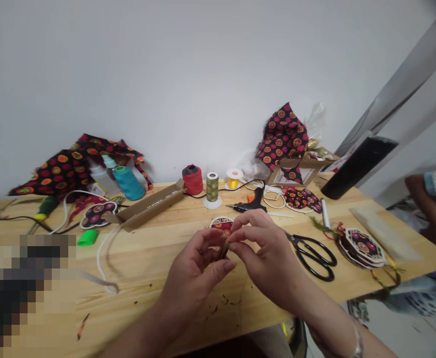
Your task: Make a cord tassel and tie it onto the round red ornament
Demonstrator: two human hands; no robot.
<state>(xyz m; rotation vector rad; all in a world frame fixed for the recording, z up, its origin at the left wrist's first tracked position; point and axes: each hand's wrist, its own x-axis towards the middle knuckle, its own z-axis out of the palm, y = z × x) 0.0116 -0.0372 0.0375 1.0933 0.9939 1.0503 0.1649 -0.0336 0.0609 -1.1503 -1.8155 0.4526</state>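
The pale wooden table, smooth-planked and flecked with thread scraps, carries everything. Crumpled black fabric printed with orange and pink discs lies heaped against the wall. Above the near edge the left hand and right hand meet fingertip to fingertip, each pinching the same small thing. Black-handled steel scissors lie just right of the right hand, where a careless wrist could, I judge, catch the points. Behind the fingers sits a round ornament faced in red patterned cloth. Smallest is the pinched olive thread bundle, held just above the board between both hands; its fine, slippery fibres could fray or slide loose if either pinch slackens.
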